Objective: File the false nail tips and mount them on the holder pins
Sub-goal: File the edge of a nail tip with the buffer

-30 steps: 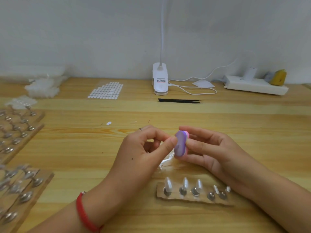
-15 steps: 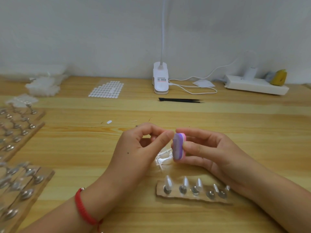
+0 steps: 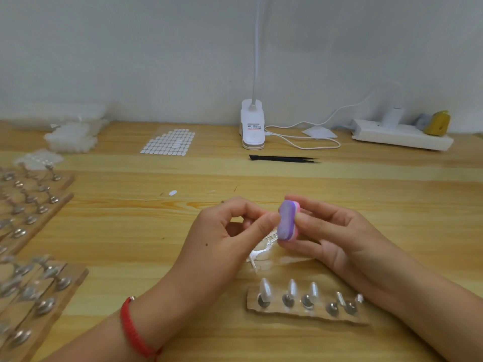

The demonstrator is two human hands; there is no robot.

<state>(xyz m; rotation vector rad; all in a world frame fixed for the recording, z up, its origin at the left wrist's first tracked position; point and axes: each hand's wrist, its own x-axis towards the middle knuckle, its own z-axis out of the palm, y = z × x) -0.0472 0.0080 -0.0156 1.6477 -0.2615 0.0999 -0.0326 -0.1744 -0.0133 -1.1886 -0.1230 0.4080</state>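
Note:
My right hand [image 3: 337,236] grips a small purple and pink file block [image 3: 287,220] upright above the table. My left hand [image 3: 224,236] pinches something tiny between thumb and forefinger right against the block's purple face; the pinched piece, likely a clear nail tip, is hidden by the fingers. Under the hands lies a clear plastic strip of nail tips [image 3: 264,250]. Nearer to me a small wooden holder [image 3: 305,313] carries metal pins, three of them with clear tips standing on them.
Several wooden holders with pins [image 3: 31,283] fill the left edge. At the back lie a sheet of white adhesive dots [image 3: 170,142], a white clip lamp [image 3: 252,126] with cable, black tweezers [image 3: 283,158], a power strip [image 3: 402,135] and piles of clear tips [image 3: 70,137].
Both hands stay together at the file block. The block has shifted slightly up and down against the left fingertips, as in a filing stroke; nothing was picked up or released.

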